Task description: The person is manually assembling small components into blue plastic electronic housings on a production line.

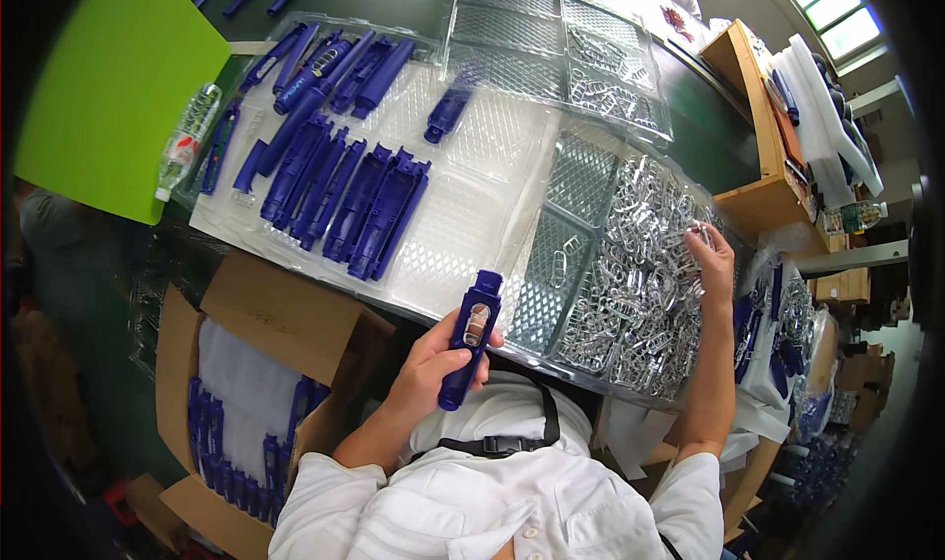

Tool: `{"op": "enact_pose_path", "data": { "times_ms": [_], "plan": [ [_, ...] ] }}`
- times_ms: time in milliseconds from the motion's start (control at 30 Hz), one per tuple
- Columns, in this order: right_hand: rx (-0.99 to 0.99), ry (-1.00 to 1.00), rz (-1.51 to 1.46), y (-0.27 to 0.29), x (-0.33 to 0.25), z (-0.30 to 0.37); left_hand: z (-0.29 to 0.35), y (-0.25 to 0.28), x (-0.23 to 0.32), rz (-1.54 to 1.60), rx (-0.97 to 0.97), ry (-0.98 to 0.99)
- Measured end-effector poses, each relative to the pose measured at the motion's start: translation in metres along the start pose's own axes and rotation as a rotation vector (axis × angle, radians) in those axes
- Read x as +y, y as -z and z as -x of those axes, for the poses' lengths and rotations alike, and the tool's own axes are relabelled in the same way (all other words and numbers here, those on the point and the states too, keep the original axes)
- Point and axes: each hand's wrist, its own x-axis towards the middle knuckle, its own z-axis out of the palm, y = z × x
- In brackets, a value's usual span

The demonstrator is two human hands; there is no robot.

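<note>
My left hand (433, 371) is closed around a blue plastic housing (456, 387), held upright near my waist. A shiny oval frame (476, 325) sits around the opening in its upper half. My right hand (716, 261) reaches to the far right side of a heap of small shiny frames (640, 275) in a clear plastic tray. Its thumb and fingertips are pinched together at a shiny piece, whose outline blends into the heap. Several blue housing halves (356, 206) lie in rows on a white-lined tray to the left, with one blue housing (450, 112) apart from them.
A cardboard box (330, 337) with blue housings stands at lower left. Beside the tray lie a plastic bottle (189, 140) and a bright green board (123, 78). Clear compartment trays (507, 31) cover the far table. A wooden shelf (756, 204) borders the right.
</note>
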Motion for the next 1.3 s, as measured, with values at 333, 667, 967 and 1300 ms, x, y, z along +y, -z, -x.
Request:
{"op": "enact_pose_path", "data": {
  "times_ms": [333, 667, 967, 1300],
  "plan": [
    [-0.263, -0.028, -0.573, -0.058, -0.104, -0.194, 0.005, 0.013, 0.016, -0.016, -0.026, -0.026],
    [-0.091, 0.125, -0.393, -0.129, -0.151, -0.196, 0.015, 0.003, 0.014, -0.026, 0.051, -0.075],
    [-0.072, 0.005, -0.076, 0.008, -0.066, -0.028, 0.002, -0.022, 0.01, -0.033, -0.011, -0.067],
    [0.014, 0.363, 0.934, -0.036, 0.008, 0.059, -0.006, -0.047, -0.014, -0.013, -0.001, -0.053]
  ]
}}
